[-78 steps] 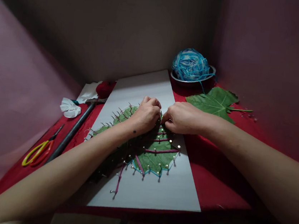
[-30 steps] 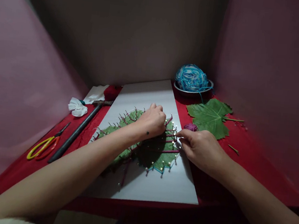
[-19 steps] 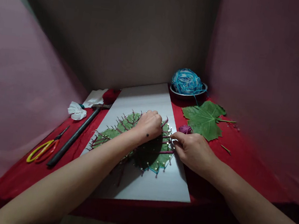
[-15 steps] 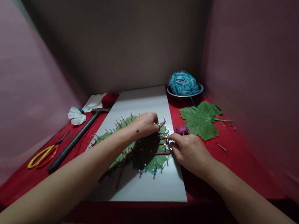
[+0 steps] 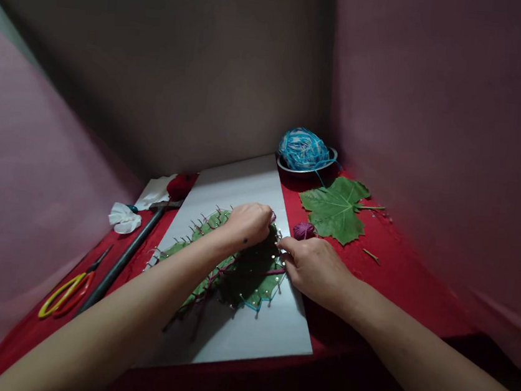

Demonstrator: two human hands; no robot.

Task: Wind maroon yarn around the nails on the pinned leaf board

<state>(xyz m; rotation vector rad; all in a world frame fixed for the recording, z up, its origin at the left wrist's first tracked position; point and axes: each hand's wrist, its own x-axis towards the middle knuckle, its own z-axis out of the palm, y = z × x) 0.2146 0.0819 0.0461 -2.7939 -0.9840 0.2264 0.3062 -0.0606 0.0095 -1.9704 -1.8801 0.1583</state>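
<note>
A white board [image 5: 242, 187] bears a green leaf [image 5: 235, 287] ringed by several upright nails, with purple yarn strung across it and blue yarn along its lower right edge. My left hand [image 5: 252, 223] is closed over the leaf's upper right part, and a bit of purple shows at its fingertips; what it grips is mostly hidden. At the leaf's right edge my right hand [image 5: 311, 267] pinches beside the nails; anything between its fingertips is too small to make out. A purple yarn ball [image 5: 303, 230] sits just behind my right hand.
Blue yarn [image 5: 304, 149] fills a metal bowl [image 5: 286, 169] at the back. A loose leaf [image 5: 338, 209] and a stem piece [image 5: 371, 256] lie on the right of the red cloth [image 5: 400, 293]. Scissors [image 5: 71, 293], a hammer [image 5: 129, 253] and crumpled white tissue [image 5: 125, 218] are left.
The view has shifted, so most things appear farther left. My left hand has turned slightly at the leaf's upper right. My right hand stays pinched by the nails.
</note>
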